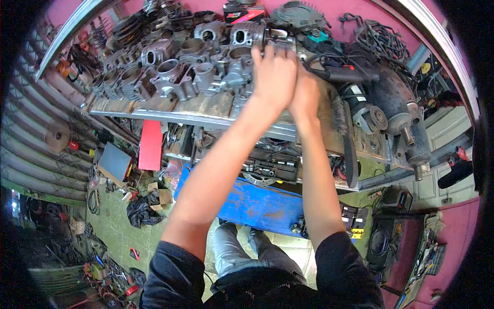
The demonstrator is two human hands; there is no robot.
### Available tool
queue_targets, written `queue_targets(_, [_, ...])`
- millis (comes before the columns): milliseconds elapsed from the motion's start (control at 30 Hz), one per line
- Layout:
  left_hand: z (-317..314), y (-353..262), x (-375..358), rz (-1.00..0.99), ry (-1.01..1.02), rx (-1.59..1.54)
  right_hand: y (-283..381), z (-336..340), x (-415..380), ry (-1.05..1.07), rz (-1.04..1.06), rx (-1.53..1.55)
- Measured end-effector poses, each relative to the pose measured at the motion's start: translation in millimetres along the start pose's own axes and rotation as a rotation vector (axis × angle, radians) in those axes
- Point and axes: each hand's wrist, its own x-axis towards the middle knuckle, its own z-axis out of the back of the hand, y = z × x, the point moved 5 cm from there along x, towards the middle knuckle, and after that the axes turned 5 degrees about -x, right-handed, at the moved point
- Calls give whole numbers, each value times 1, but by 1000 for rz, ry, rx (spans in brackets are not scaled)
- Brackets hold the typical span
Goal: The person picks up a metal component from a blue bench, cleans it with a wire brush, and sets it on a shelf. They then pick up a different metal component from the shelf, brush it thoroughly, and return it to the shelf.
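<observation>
Castings (169, 77) of grey metal, several with round bores, crowd the left half of the worktop (211, 106), standing close together near its front edge and further back. Below them a red panel (150, 145) stands upright, and right of that, under the worktop, is a blue bench (257, 206) with its paint worn. My left hand (275, 77) reaches over the worktop, fingers spread a little and bent at a metal part (278, 37) just right of the castings; blur keeps me from telling whether they grip it or only touch it. My right hand (305, 93) is just beside the left and partly behind it, its fingers mostly hidden, so I cannot tell if they are open or closed. Further right lie a wire brush (340, 116), an angle grinder (366, 116) and dark mufflers (395, 95), near the worktop's right end.
</observation>
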Motion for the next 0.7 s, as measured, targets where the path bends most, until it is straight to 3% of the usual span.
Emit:
queue_targets(33, [13,-9,-17,-22,-60,-44,-4,9,-14,-14,-54,74])
queue_targets(100, [37,-13,-75,29,-88,-246,3,21,-62,-281,259,87])
queue_targets(167, [66,-14,-131,53,-198,-406,16,29,-110,-285,237,150])
queue_targets(300, [57,-7,-272,319,-69,-580,17,17,-221,-201,249,308])
queue_targets(333, [47,-4,-314,420,45,-588,14,10,-249,-182,268,333])
queue_targets(433, [10,7,-461,675,422,-557,-11,-31,-333,350,210,288])
queue_targets(500, [11,22,-547,813,763,-426,-21,-48,-383,621,354,151])
queue_targets(567, [19,41,-632,913,977,-416,-20,-53,-419,793,477,177])
queue_targets(600, [26,46,-667,947,1146,-331,-21,-54,-428,804,498,185])
queue_targets(633, [37,52,-693,977,1316,-244,-23,-60,-440,943,555,150])
queue_targets(667, [48,61,-706,1033,1360,-250,-23,-69,-446,1079,615,109])
queue_targets(700, [58,68,-715,1087,1407,-259,-21,-77,-443,1086,637,114])
